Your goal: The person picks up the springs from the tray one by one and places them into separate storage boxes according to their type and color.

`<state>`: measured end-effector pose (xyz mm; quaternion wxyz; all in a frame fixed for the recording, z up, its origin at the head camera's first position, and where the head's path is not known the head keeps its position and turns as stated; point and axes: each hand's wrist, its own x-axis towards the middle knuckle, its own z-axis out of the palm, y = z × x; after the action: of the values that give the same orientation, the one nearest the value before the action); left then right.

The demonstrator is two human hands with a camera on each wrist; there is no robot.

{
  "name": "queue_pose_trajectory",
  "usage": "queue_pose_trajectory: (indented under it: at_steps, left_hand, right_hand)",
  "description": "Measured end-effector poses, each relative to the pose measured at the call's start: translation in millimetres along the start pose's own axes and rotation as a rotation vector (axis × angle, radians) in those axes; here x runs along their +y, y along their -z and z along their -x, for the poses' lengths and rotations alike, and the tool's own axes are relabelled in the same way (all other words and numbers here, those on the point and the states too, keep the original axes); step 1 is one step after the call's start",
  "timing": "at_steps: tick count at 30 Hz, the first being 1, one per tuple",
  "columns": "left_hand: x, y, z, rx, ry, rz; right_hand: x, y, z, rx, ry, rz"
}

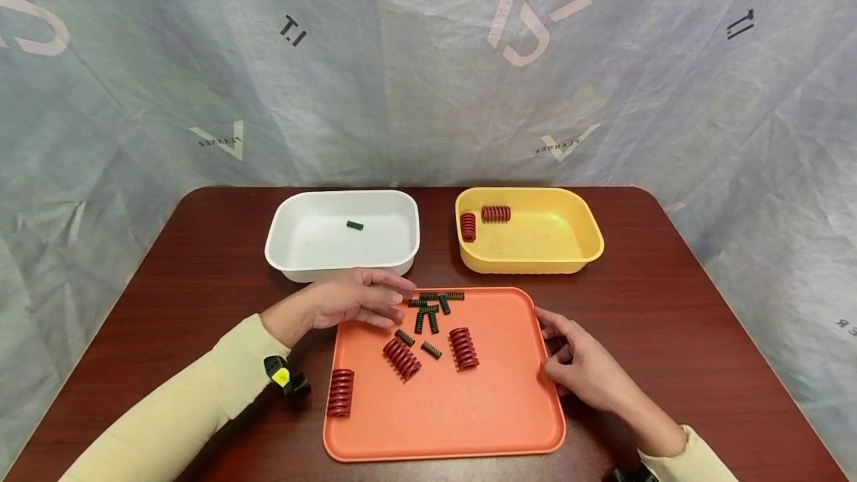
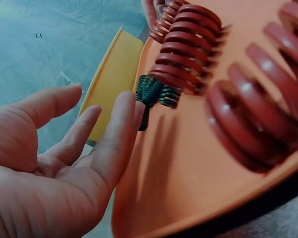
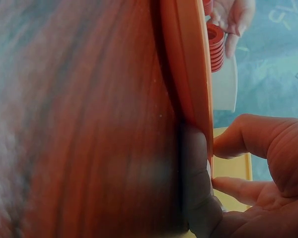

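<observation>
My right hand (image 1: 588,367) grips the orange tray (image 1: 489,411); my left hand (image 1: 348,297) hovers, fingers extended. The leftmost red spring (image 1: 341,393) points lengthwise away from me. Dark counter (image 1: 643,333), silvery sheeting (image 1: 428,103) behind.

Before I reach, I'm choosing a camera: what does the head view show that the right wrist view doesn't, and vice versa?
Only head view: dark green springs on the orange tray, plus a green spring in the white bin.
Only right wrist view: the outer side of the tray's right edge.
Both: tray, white bin, yellow bin, red springs, table, left hand, right hand.
</observation>
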<state>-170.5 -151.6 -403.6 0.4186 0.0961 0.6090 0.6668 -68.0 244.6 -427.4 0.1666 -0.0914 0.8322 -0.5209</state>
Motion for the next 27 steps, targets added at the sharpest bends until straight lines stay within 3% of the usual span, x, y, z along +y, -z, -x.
queue_pose_trajectory:
  at_steps: [14, 20, 27]
  left_hand:
    - [-11.8, -5.4, -12.8, 0.049, -0.035, -0.001]
    - [-12.2, -9.4, -17.3, 0.1, -0.023, -0.024]
    - [-12.2, -10.1, -15.1, 0.109, -0.006, -0.057]
  right_hand:
    - [2.0, -0.8, 0.5, 0.014, -0.001, 0.004]
    - [2.0, -1.1, 0.3, 0.016, -0.002, 0.002]
    - [0.6, -0.7, -0.2, 0.018, -0.006, 0.001]
